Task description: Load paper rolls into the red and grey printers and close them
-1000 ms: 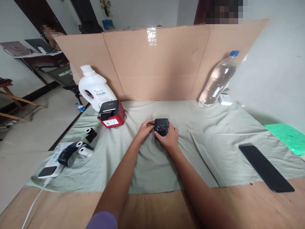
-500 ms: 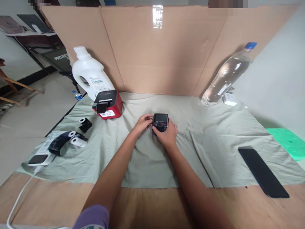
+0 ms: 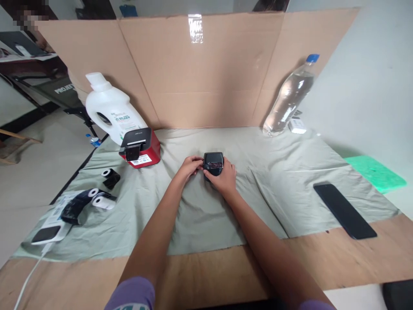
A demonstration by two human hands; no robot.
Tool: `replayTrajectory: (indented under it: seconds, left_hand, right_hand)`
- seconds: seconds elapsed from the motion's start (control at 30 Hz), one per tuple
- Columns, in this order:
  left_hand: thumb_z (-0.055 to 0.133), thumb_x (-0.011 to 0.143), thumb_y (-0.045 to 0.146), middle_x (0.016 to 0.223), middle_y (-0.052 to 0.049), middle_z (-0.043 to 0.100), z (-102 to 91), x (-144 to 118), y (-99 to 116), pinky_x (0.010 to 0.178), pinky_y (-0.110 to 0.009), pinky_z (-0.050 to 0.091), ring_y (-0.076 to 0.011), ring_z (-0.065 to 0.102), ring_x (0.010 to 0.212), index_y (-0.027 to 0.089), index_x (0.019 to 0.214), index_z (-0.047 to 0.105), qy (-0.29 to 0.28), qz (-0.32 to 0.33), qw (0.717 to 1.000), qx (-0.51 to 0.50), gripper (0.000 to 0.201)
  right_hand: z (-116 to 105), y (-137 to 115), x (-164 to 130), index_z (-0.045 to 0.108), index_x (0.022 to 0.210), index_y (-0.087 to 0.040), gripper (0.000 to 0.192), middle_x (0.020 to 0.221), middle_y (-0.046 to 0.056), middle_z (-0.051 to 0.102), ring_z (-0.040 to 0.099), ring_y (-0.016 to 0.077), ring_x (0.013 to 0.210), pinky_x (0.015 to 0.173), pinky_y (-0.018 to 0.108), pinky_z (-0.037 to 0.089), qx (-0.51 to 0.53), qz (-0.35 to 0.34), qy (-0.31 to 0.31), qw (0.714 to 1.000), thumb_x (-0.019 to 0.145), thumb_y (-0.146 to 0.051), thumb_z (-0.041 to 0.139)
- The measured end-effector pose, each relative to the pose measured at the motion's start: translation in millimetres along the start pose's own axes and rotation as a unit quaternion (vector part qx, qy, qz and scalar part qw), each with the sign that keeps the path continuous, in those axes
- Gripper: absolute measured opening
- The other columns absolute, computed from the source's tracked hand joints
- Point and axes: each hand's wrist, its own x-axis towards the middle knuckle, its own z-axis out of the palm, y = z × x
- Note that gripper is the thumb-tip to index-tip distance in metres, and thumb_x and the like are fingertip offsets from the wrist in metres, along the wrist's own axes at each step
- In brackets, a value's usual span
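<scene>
With your right hand clasped around the small black device mid-cloth and your left hand pinching its left edge, you look mid-adjustment, so steady it before pressing further.

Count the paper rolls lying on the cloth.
3. One paper roll sits on a black holder near the red printer; two more lie left. Others may be hidden.

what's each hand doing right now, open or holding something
Left hand: fingers curled against the left side of the small black device.
Right hand: closed around the same device, gripping it from the right and below.
</scene>
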Motion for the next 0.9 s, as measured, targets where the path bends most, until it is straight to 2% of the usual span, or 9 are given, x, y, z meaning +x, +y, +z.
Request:
replayTrajectory:
  seconds: [0.3,0.63,0.77,0.83,0.9]
  left_hand:
    - [0.069,0.073,0.018,0.059,0.000,0.062,0.5,0,1,0.035,-0.014,0.024,-0.0066,0.054,0.045,0.014,0.076,0.064,0.005,-0.002,1.000,0.022,0.007]
    - [0.067,0.073,0.017,0.063,-0.002,0.064,-0.2,2,-1,0.037,-0.016,0.025,-0.0078,0.055,0.045,0.013,0.074,0.065,0.009,0.017,0.999,0.043,0.005]
    - [0.063,0.074,0.015,0.069,-0.003,0.068,2.9,-2,-9,0.043,-0.018,0.035,-0.0098,0.058,0.051,0.013,0.083,0.069,0.034,0.062,0.997,0.044,0.011]
    - [0.060,0.076,0.015,0.079,-0.004,0.072,5.1,-6,-16,0.056,-0.020,0.046,-0.0116,0.063,0.064,0.014,0.088,0.072,0.067,0.112,0.990,0.048,0.017]
    - [0.060,0.077,0.016,0.089,-0.005,0.073,6.8,-9,-23,0.073,-0.023,0.051,-0.0138,0.066,0.079,0.014,0.090,0.074,0.102,0.195,0.973,0.072,0.019]
  right_hand:
    - [-1,-1,-1,0.048,0.135,-0.011,0.086,0.125,0.019,0.063,0.053,0.0368,0.114,0.096,0.046,0.040,0.028,0.001,0.014,0.999,0.069,-0.062,0.069]
    - [1,-1,-1,0.050,0.133,-0.011,0.084,0.123,0.019,0.064,0.054,0.0369,0.113,0.096,0.046,0.040,0.027,0.009,0.022,0.999,0.068,-0.061,0.069]
    - [-1,-2,-2,0.049,0.134,-0.011,0.085,0.125,0.019,0.063,0.054,0.0372,0.114,0.096,0.047,0.039,0.028,0.010,0.014,0.999,0.069,-0.062,0.069]
    - [-2,-2,-2,0.049,0.135,-0.011,0.086,0.128,0.019,0.062,0.053,0.0373,0.116,0.097,0.047,0.039,0.032,0.009,0.012,0.999,0.068,-0.061,0.069]
    - [-2,-2,-1,0.048,0.136,-0.011,0.087,0.129,0.019,0.062,0.052,0.0375,0.117,0.098,0.047,0.039,0.034,0.009,0.011,0.999,0.068,-0.060,0.070]
